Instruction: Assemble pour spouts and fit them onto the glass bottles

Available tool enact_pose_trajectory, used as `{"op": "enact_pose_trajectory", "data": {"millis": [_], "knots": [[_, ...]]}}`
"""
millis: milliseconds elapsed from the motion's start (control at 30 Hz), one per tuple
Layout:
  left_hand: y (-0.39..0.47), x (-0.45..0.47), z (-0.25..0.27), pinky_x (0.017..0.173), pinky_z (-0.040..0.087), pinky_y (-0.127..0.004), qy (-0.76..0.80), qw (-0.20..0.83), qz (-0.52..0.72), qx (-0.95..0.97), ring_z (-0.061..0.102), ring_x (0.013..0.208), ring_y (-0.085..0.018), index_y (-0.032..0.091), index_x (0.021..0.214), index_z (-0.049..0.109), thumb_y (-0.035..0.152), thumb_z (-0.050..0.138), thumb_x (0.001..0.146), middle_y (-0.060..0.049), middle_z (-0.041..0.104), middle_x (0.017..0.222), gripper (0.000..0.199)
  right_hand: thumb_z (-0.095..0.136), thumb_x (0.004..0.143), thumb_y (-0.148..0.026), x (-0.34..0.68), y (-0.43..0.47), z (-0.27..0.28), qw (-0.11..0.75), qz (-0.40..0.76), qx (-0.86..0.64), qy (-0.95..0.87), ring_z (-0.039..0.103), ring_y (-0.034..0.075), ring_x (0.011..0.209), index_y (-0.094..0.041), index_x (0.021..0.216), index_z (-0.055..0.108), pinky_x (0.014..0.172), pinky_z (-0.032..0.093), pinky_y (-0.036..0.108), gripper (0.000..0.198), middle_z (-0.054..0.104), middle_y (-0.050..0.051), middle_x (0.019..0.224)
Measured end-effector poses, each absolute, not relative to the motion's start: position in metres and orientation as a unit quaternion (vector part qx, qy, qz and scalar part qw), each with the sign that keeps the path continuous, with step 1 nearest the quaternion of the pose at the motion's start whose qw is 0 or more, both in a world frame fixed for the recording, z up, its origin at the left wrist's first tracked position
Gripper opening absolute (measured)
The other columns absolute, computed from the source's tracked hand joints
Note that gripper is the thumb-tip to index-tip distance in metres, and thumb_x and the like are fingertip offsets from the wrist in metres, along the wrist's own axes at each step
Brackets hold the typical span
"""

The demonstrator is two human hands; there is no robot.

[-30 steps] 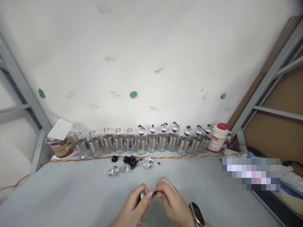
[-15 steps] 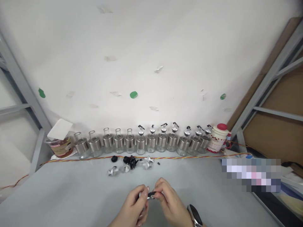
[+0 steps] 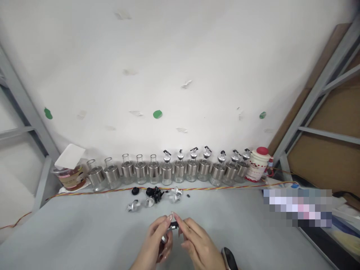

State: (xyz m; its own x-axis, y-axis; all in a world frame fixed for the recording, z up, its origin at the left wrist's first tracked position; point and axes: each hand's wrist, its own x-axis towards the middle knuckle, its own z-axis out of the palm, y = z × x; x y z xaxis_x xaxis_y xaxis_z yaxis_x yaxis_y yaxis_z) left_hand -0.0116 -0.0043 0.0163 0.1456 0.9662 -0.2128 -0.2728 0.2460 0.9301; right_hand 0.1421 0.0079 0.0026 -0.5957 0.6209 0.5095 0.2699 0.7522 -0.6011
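Observation:
My left hand [image 3: 156, 240] is closed around a pourer spout [image 3: 164, 238], silver-coloured with a black flip lever [image 3: 174, 225]; its lower part is hidden in the fingers. My right hand [image 3: 201, 240] is at the lever, its index finger stretched along it and its thumb held apart below. Beyond the hands lie loose pourer parts: black stoppers [image 3: 135, 191], a heap of small black levers [image 3: 157, 195], and silver spout pieces [image 3: 134, 205].
Glass bottles with metal bands stand in a row along the wall: several open-necked bottles [image 3: 111, 174] at left, several with pourers fitted [image 3: 218, 174] at right. A twisted cord [image 3: 109, 189] runs before them. A tub [image 3: 71, 178] and a red-lidded jar [image 3: 254, 165] flank the row.
My right hand has gone from pinching the black lever to lying against it with the index finger stretched out. Both hands have shifted slightly, and the left hand keeps its hold.

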Motion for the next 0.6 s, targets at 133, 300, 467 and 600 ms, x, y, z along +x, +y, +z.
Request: {"op": "enact_pose_trajectory", "data": {"millis": [133, 300, 467, 600], "knots": [[-0.003, -0.009, 0.015, 0.026, 0.012, -0.015, 0.427, 0.669, 0.487, 0.365, 0.018, 0.022, -0.001, 0.017, 0.057, 0.047, 0.055, 0.05, 0.071, 0.012, 0.029, 0.029, 0.04, 0.018, 0.09, -0.038, 0.139, 0.006, -0.002, 0.362, 0.199, -0.266, -0.871, 0.051, 0.02, 0.076, -0.02, 0.136, 0.016, 0.068, 0.047, 0.032, 0.049, 0.054, 0.01, 0.086], [-0.002, -0.004, 0.011, 0.027, 0.014, -0.015, 0.401, 0.722, 0.469, 0.312, 0.021, 0.02, -0.001, 0.018, 0.042, 0.037, 0.067, 0.043, 0.067, 0.012, 0.023, 0.027, 0.055, 0.023, 0.09, -0.032, 0.137, 0.006, -0.006, 0.362, 0.147, -0.29, -0.873, 0.053, 0.021, 0.078, -0.02, 0.136, 0.012, 0.069, 0.047, 0.033, 0.049, 0.055, 0.011, 0.09], [-0.001, -0.002, 0.001, 0.026, 0.008, -0.015, 0.346, 0.783, 0.453, 0.247, 0.015, 0.02, 0.0, 0.018, 0.047, 0.039, 0.074, 0.041, 0.06, 0.012, 0.024, 0.028, 0.057, 0.027, 0.089, -0.024, 0.135, 0.006, -0.009, 0.352, 0.146, -0.316, -0.869, 0.053, 0.022, 0.077, -0.021, 0.136, 0.014, 0.068, 0.047, 0.034, 0.049, 0.056, 0.011, 0.09], [0.005, -0.004, 0.0, 0.027, 0.011, -0.015, 0.378, 0.764, 0.445, 0.274, 0.015, 0.022, -0.001, 0.019, 0.052, 0.039, 0.076, 0.03, 0.064, 0.012, 0.025, 0.031, 0.058, 0.031, 0.089, -0.027, 0.135, 0.009, -0.003, 0.36, 0.242, -0.328, -0.839, 0.053, 0.021, 0.082, -0.021, 0.134, 0.023, 0.073, 0.045, 0.036, 0.047, 0.054, 0.011, 0.094]]}}
